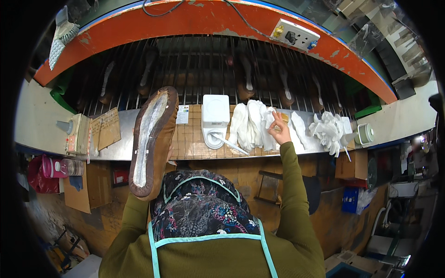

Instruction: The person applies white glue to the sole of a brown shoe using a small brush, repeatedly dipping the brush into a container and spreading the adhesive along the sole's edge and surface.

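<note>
A brown shoe upper on a last (156, 143) is raised at the left of the bench, its underside turned up with a pale strip along the middle. My left hand (170, 154) supports it from behind; most of its fingers are hidden by the shoe. Over the white cloths (252, 125), my right hand (279, 129) has thumb and forefinger pinched together, other fingers raised. A small tan piece (284, 117) shows beside those fingers; whether they grip it is unclear. Between the hands stands a white glue pot (216, 111) with a white stick (234, 145) leaning out of its round opening.
Behind the bench (190, 143), several shoes lie on a rack of metal rods (199, 69) under an orange beam (208, 21) with a socket strip (295, 34). Crumpled white cloths (327, 132) and a white container (365, 134) stand right; cardboard (106, 129) lies left.
</note>
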### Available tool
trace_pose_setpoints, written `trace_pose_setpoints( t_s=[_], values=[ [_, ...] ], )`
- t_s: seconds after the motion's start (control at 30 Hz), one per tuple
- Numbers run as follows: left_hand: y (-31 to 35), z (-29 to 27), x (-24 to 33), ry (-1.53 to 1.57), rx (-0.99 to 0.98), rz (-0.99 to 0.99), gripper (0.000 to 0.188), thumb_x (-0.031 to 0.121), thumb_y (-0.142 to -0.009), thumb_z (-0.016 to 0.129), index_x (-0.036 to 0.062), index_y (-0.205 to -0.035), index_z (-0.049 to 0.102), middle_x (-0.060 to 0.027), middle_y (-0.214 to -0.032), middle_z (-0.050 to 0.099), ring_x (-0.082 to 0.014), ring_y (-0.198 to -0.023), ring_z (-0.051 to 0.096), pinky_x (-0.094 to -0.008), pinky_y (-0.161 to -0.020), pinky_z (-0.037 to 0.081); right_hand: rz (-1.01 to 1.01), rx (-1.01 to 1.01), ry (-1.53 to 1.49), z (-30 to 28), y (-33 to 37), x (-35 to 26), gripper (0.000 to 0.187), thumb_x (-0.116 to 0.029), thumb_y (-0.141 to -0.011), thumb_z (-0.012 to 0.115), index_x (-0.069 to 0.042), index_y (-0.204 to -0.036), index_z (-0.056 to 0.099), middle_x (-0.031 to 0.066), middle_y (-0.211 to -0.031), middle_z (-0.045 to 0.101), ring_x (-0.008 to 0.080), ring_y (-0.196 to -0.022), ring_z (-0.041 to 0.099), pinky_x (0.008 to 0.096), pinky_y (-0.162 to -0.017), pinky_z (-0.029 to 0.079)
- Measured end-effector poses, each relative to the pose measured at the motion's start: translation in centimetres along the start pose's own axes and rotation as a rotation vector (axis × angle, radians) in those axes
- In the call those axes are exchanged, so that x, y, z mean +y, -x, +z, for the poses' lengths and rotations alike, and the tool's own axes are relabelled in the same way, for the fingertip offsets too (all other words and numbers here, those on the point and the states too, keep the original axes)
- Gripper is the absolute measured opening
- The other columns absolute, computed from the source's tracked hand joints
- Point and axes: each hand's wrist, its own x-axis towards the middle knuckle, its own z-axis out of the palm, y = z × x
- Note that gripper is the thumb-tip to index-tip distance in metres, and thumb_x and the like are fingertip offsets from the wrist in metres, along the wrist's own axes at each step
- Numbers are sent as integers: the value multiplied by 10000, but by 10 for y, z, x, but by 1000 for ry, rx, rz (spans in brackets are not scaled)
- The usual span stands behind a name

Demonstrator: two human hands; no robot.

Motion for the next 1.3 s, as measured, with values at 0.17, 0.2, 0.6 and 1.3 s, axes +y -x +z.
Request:
trace_pose_setpoints(
  t_s=[0.17, 0.2, 0.6, 1.3],
  values=[
    [-3, 7, 10, 56, -32, 20, 768, 625, -895, 418, 41, -1391, 368, -154, -1351, 453, -216, -1159, 513, -313, -966, 461, -53, -90, 395, -3, 53, -17, 152, -73, -738, 709, -72, -890, 698, 80, -1031, 693, 317, -1303, 445, 513, -1108, 267],
    [-6, 7, 15, 90, -43, 28, 775, 631, -894, 417, 42, -1395, 366, -154, -1356, 453, -216, -1164, 513, -313, -970, 461, -74, -154, 466, -5, 68, -18, 164, -77, -742, 715, -72, -905, 704, 87, -1032, 688, 308, -1298, 451, 509, -1106, 272],
    [-104, -11, 155, 1561, -138, 218, 977, 784, -801, 417, 57, -1447, 315, -152, -1412, 434, -244, -1214, 514, -357, -1003, 467, -350, -415, -554, -49, 75, -283, 59, 61, -771, 680, 36, -824, 679, 131, -810, 717, 215, -795, 709, 339, -858, 542],
    [-49, -6, 171, 1411, -292, 213, 1157, 868, -677, 477, 35, -1450, 264, -181, -1381, 433, -289, -1237, 494, -411, -1030, 448, -352, -138, -697, 32, -43, -354, 115, -44, -837, 699, 9, -916, 637, 56, -849, 677, 82, -795, 635, 222, -707, 525]
  ],
)
